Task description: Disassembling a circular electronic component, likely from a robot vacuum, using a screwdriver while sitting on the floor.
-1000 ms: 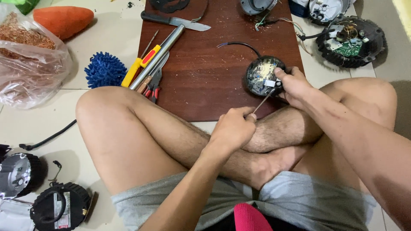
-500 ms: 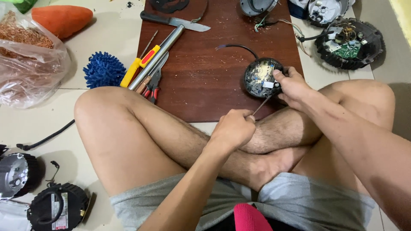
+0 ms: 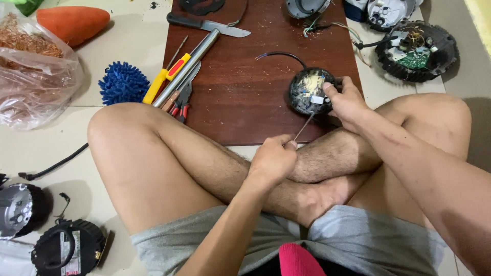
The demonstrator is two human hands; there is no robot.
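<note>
Black Round Unit Held at the Board's Edge

Black and round, the opened unit [image 3: 310, 91] sits on the right part of the wooden board [image 3: 240, 97], just above your shin. Your right hand [image 3: 348, 101] clamps its rim. Your left hand [image 3: 271, 161] is closed on a thin screwdriver [image 3: 303, 127], tip in the unit.

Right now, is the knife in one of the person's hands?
No, the knife lies on the brown board, while the left hand holds a thin tool and the right hand grips a round black device.
</note>
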